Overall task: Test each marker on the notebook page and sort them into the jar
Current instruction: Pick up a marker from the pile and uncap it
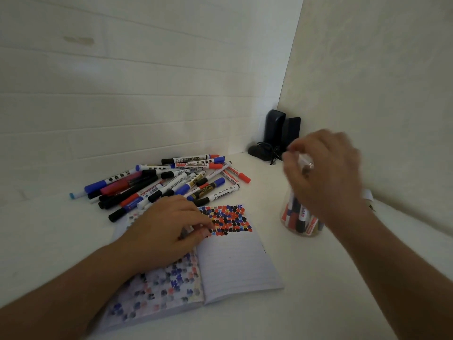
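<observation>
White desk [282, 320], walled corner. Your left hand [169, 227] rests on the notebook [235, 263] at centre, pinning it flat; your right hand [323, 175], blurred, pinches a marker [305, 164] above the jar [297, 217] at right; untested markers [169, 182] wait upper left.

Marker pile [166, 182] behind notebook [220, 261]; jar [300, 217] right.

— What stands in the far corner?
— Two dark upright speakers [282, 130] side by side, close against the wall [147, 82], and a dark rounded object with a thin cord [261, 151] lying on the white table [318, 303] just before them
</observation>
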`<state>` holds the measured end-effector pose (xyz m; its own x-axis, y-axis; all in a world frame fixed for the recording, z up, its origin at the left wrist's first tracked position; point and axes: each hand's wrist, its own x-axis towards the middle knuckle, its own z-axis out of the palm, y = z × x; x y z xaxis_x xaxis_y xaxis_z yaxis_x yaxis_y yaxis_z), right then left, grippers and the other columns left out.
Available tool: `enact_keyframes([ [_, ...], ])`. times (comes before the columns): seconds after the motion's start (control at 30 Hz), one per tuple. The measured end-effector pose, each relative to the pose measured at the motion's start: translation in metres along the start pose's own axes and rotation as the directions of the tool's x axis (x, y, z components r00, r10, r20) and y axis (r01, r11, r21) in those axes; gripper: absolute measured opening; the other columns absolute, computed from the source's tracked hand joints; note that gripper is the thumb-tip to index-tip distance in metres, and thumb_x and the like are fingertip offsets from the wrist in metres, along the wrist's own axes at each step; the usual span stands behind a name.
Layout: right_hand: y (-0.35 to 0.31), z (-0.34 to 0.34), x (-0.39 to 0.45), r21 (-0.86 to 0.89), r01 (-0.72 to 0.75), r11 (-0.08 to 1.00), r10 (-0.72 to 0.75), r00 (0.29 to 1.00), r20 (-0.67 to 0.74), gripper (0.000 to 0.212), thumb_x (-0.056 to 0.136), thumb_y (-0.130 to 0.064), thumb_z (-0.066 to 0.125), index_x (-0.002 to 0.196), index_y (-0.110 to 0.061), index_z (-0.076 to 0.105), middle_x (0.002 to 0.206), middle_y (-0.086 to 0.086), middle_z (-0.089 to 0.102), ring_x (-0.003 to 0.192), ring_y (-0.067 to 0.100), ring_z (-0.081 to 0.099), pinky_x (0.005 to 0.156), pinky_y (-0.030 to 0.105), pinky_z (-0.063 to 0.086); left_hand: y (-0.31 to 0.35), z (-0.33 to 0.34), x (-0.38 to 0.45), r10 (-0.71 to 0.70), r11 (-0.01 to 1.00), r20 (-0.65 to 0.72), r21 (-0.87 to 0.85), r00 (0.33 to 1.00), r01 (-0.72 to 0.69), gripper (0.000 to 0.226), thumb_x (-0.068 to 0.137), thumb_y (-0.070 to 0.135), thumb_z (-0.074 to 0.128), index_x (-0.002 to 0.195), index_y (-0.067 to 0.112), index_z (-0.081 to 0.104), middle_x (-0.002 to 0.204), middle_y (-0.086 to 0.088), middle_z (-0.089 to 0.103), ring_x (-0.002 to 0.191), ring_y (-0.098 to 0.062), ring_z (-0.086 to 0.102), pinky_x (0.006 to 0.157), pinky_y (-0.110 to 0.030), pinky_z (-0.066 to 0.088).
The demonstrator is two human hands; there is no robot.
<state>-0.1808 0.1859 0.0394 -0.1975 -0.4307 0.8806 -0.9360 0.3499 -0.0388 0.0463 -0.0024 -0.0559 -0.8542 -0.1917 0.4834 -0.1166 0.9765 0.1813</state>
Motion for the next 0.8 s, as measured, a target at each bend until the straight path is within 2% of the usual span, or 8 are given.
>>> enact_keyframes([
  [0.03, -0.011, 0.009, -0.003, 0.091, 0.007, 0.996, -0.017, 0.994, 0.109, 0.025, 0.096, -0.041, 0.054, 0.104, -0.024, 0.07, 0.101, -0.006, 0.063, 0.095, 0.019, 0.055, 0.083, 0.04, 0.044, -0.002, -0.002, 0.001, -0.016, 1.0, -0.015, 0.018, 1.0, 0.017, 0.037, 0.096, 0.055, 0.044, 0.113, 0.04, 0.073, 0.1, 0.025, 0.067, 0.095, 0.005, 0.056, 0.087, -0.03, 0.05],
  [0.1, -0.032, 0.033, -0.013, 0.189, -0.07, 0.98, -0.013, 0.915, 0.404, 0.029, 0.099, -0.044, 0.051, 0.12, -0.029, 0.065, 0.107, -0.014, 0.057, 0.098, 0.008, 0.051, 0.091, 0.035, 0.048, -0.013, -0.008, 0.002, -0.085, 0.993, -0.095, 0.08, 0.992, 0.092, 0.033, 0.095, 0.051, 0.047, 0.109, 0.04, 0.074, 0.097, 0.024, 0.068, 0.091, 0.002, 0.056, 0.083, -0.033, 0.051],
  [0.17, -0.047, 0.055, -0.024, 0.215, -0.088, 0.973, -0.041, 0.846, 0.532, 0.033, 0.1, -0.043, 0.053, 0.13, -0.032, 0.06, 0.118, -0.016, 0.055, 0.106, 0.004, 0.049, 0.098, 0.033, 0.048, -0.03, -0.016, 0.001, -0.211, 0.961, -0.206, 0.133, 0.955, 0.241, 0.023, 0.095, 0.043, 0.056, 0.109, 0.039, 0.074, 0.097, 0.021, 0.068, 0.09, -0.005, 0.055, 0.082, -0.036, 0.049],
  [0.27, -0.057, 0.081, -0.032, 0.232, -0.076, 0.97, -0.082, 0.793, 0.603, 0.037, 0.101, -0.043, 0.053, 0.137, -0.034, 0.056, 0.132, -0.014, 0.054, 0.115, 0.005, 0.049, 0.097, 0.026, 0.046, -0.067, -0.029, -0.007, -0.395, 0.857, -0.298, 0.221, 0.869, 0.466, 0.025, 0.091, 0.032, 0.067, 0.115, 0.035, 0.072, 0.106, 0.006, 0.07, 0.097, -0.02, 0.055, 0.084, -0.04, 0.046],
  [0.4, -0.06, 0.101, -0.04, 0.265, -0.097, 0.959, -0.1, 0.762, 0.64, 0.033, 0.101, -0.044, 0.052, 0.133, -0.036, 0.058, 0.11, -0.021, 0.046, 0.094, 0.002, 0.049, 0.078, 0.021, 0.043, -0.109, -0.045, -0.022, -0.627, 0.695, -0.267, 0.235, 0.732, 0.68, 0.029, 0.088, 0.035, 0.063, 0.117, 0.036, 0.07, 0.107, -0.003, 0.066, 0.101, -0.032, 0.054, 0.087, -0.042, 0.047],
  [0.57, -0.056, 0.107, -0.049, 0.356, -0.199, 0.913, -0.076, 0.775, 0.628, 0.025, 0.099, -0.043, 0.056, 0.12, -0.034, 0.066, 0.089, -0.02, 0.052, 0.084, 0.002, 0.053, 0.078, 0.026, 0.048, -0.11, -0.046, -0.021, -0.673, 0.672, -0.207, 0.228, 0.71, 0.704, 0.019, 0.088, 0.045, 0.06, 0.104, 0.038, 0.066, 0.092, 0.004, 0.065, 0.094, -0.027, 0.058, 0.083, -0.042, 0.05],
  [0.67, -0.054, 0.102, -0.051, 0.391, -0.235, 0.89, -0.077, 0.767, 0.637, 0.022, 0.097, -0.042, 0.058, 0.116, -0.035, 0.067, 0.092, -0.019, 0.057, 0.086, 0.002, 0.056, 0.082, 0.027, 0.051, -0.109, -0.043, -0.02, -0.703, 0.648, -0.156, 0.259, 0.693, 0.716, 0.021, 0.09, 0.046, 0.06, 0.109, 0.039, 0.066, 0.095, 0.004, 0.06, 0.092, -0.025, 0.059, 0.083, -0.042, 0.051],
  [0.8, -0.05, 0.101, -0.053, 0.411, -0.275, 0.869, -0.067, 0.759, 0.648, 0.018, 0.097, -0.04, 0.06, 0.113, -0.036, 0.068, 0.097, -0.018, 0.061, 0.089, 0.0, 0.057, 0.081, 0.02, 0.049, -0.111, -0.041, -0.019, -0.722, 0.627, -0.139, 0.281, 0.677, 0.726, 0.023, 0.092, 0.052, 0.06, 0.106, 0.038, 0.071, 0.093, 0.005, 0.055, 0.087, -0.022, 0.058, 0.081, -0.04, 0.053],
])
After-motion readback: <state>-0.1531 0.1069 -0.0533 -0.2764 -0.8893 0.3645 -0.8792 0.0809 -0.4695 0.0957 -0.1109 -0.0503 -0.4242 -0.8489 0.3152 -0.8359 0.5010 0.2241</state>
